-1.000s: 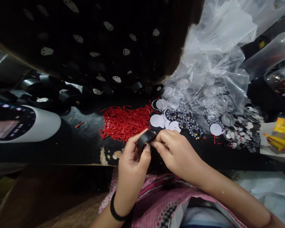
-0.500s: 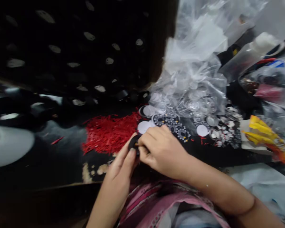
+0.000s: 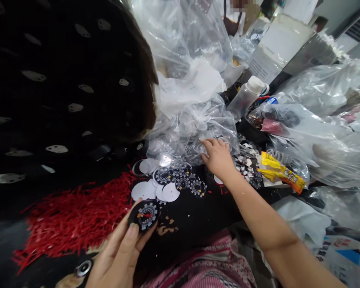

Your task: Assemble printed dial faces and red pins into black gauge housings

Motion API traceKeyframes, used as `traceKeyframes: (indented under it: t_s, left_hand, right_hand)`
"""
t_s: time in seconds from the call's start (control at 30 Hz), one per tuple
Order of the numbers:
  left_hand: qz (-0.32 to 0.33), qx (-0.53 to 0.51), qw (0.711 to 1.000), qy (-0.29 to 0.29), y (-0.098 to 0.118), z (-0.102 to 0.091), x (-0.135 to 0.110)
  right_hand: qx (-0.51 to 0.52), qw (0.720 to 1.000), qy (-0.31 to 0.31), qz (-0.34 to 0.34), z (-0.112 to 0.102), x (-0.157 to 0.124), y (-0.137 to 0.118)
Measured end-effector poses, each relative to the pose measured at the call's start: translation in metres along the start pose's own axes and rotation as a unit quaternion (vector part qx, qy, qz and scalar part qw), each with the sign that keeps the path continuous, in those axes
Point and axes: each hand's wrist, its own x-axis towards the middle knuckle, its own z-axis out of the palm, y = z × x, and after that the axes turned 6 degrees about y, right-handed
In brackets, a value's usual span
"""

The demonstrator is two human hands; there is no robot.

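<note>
My left hand (image 3: 120, 252) holds a small round black gauge (image 3: 144, 215) by its rim, dial face up, with a red needle on it. My right hand (image 3: 217, 157) reaches far forward, fingers curled over clear round lenses (image 3: 195, 148) spilling from a clear plastic bag (image 3: 192, 108). Whether those fingers grip a lens I cannot tell. Loose black dial faces (image 3: 180, 180) and white discs (image 3: 144, 190) lie between the two hands on the black table (image 3: 195, 218). A heap of red needles (image 3: 75, 218) lies left of the gauge.
A tall pile of black housings (image 3: 63, 88) fills the left. A clear bottle with a white cap (image 3: 246, 94), more plastic bags (image 3: 315, 136), a yellow wrapper (image 3: 280, 171) and small printed parts (image 3: 252, 166) crowd the right. A white box (image 3: 276, 48) stands at the back.
My right hand has left the gauge and stretched forward to the bag of clear lenses. The left hand now holds the gauge alone, face up. The view has swung right.
</note>
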Motion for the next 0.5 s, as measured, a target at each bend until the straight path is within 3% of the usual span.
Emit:
traceKeyframes:
  t_s: [0.1,0.2,0.27,0.33,0.43,0.5]
  left_hand:
    - [-0.042,-0.039,0.998,-0.027,-0.002,0.007,0.0]
    - [-0.062,-0.102,0.991,-0.056,-0.001,0.015,0.003]
    - [-0.076,-0.126,0.987,-0.061,0.003,0.02,0.004]
    - [-0.094,-0.141,0.983,-0.066,0.009,0.024,0.005]
    - [-0.122,-0.173,0.974,-0.08,0.014,0.029,0.006]
    - [-0.119,-0.185,0.972,-0.078,0.014,0.029,0.006]
  right_hand:
    - [-0.017,1.0,0.001,-0.017,0.007,0.013,0.02]
    - [0.0,1.0,0.009,-0.025,0.006,0.011,0.018]
    - [0.036,0.999,0.009,-0.024,0.001,0.001,0.004]
    - [0.131,0.99,-0.029,-0.033,-0.004,-0.017,-0.017]
    - [0.3,0.945,-0.105,-0.075,-0.005,-0.049,-0.053]
    - [0.32,0.935,-0.114,-0.1,-0.003,-0.066,-0.071]
